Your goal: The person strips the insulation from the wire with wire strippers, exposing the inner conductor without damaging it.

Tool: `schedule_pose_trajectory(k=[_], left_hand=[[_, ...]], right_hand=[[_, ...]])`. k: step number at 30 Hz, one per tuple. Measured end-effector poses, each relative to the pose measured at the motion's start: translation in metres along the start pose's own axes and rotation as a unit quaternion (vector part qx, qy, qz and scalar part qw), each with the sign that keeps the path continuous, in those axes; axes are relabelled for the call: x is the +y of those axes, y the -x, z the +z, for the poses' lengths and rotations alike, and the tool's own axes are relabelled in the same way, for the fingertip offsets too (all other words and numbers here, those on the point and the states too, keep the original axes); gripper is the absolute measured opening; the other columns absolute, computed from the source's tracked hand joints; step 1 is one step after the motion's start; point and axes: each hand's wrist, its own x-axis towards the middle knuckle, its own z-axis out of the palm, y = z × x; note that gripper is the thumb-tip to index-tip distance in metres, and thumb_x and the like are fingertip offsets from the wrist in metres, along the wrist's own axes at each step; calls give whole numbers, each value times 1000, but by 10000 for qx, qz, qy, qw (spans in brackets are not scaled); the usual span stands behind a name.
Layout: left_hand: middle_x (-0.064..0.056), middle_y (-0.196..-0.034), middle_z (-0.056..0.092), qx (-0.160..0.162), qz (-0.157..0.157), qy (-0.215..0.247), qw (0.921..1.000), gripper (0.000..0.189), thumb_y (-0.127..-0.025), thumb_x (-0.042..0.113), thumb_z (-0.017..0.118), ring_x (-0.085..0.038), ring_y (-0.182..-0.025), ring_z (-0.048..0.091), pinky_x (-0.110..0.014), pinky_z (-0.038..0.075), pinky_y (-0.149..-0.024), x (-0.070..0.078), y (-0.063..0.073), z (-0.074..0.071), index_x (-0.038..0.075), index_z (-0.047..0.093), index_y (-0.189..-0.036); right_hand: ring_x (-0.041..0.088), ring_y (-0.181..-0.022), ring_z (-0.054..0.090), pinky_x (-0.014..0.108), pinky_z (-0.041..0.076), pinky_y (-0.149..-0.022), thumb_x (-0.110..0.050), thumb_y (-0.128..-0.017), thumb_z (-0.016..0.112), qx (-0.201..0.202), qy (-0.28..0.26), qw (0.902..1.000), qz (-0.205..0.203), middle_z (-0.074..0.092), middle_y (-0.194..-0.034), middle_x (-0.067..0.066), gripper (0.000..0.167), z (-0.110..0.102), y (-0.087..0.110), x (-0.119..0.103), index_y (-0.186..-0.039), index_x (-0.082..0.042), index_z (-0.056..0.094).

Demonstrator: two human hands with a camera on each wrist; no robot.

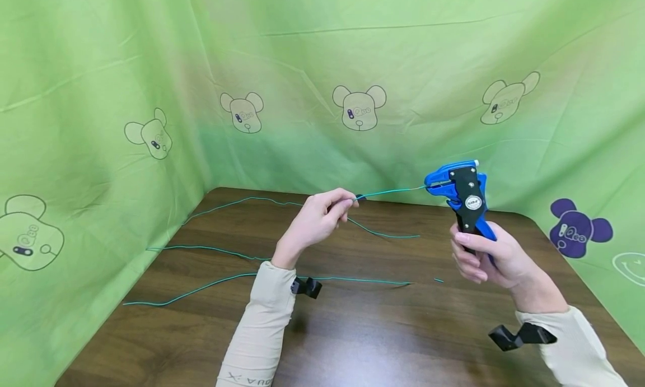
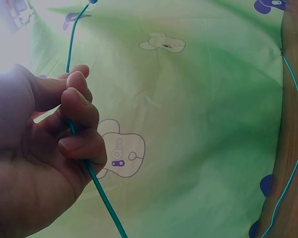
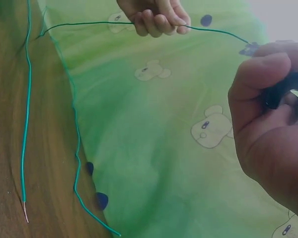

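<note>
My left hand (image 1: 321, 214) pinches a green wire (image 1: 390, 192) between thumb and fingers; in the left wrist view the wire (image 2: 105, 198) runs through the curled fingers. My right hand (image 1: 494, 258) grips the handles of a blue and black wire stripper (image 1: 471, 199), held upright above the table with its nose facing left. The wire's right end meets the stripper's jaws. From the right wrist, the right hand (image 3: 273, 134) hides most of the tool, and the left hand (image 3: 156, 17) shows farther off with the wire stretched between them.
More green wires lie on the brown table (image 1: 176, 342), one nearer me (image 1: 353, 278) and one farther back (image 1: 385, 234). One wire (image 3: 25, 148) ends in bare copper (image 3: 26, 213). A short green offcut (image 1: 438, 280) lies at right. Green printed cloth (image 1: 302, 56) hangs around the table.
</note>
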Motion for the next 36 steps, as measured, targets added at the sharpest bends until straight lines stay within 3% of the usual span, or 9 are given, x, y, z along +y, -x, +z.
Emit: schedule_pose_trajectory(k=[11, 18, 23, 30, 36], left_hand=[[0, -78, 63, 8, 37, -60, 10000, 20, -103, 18, 49, -10, -65, 57, -22, 48, -61, -4, 1, -4, 14, 68, -105], [-2, -73, 60, 234, -136, 103, 9996, 18, -102, 15, 51, -24, -66, 60, -24, 49, -60, -12, 2, -8, 14, 69, -102], [-4, -80, 66, -88, -233, 140, 9996, 19, -103, 18, 51, -17, -72, 62, -23, 53, -65, -14, -2, 4, 14, 70, -105], [-3, -83, 69, -358, -333, -227, 9985, 17, -102, 19, 54, -6, -73, 61, -19, 49, -67, -25, -7, 26, 15, 70, -104], [-2, -79, 68, -604, -346, -305, 9971, 18, -101, 22, 55, -9, -74, 63, -19, 46, -66, -34, -11, 41, 16, 71, -106]], right_hand=[[21, -34, 25, 32, 26, -31, 7, -98, -1, 25, -44, 9998, -188, 25, -58, 9, 47, 3, -1, 2, -102, 4, 45], [22, -34, 27, 33, 27, -31, 9, -97, 0, 188, 367, 9991, -106, 26, -58, 11, 43, -1, 9, -11, -96, 4, 43], [26, -37, 26, 37, 21, -31, 12, -98, 5, 693, 899, 9926, 427, 28, -60, 14, 42, -4, 21, -26, -97, 1, 46], [30, -43, 31, 43, 24, -35, 15, -97, 10, 616, 1364, 9872, 549, 32, -67, 15, 38, -10, 31, -36, -106, 1, 44], [33, -47, 37, 45, 31, -41, 17, -97, 16, 799, 2010, 9733, 774, 38, -70, 17, 32, -17, 43, -42, -109, 4, 42]])
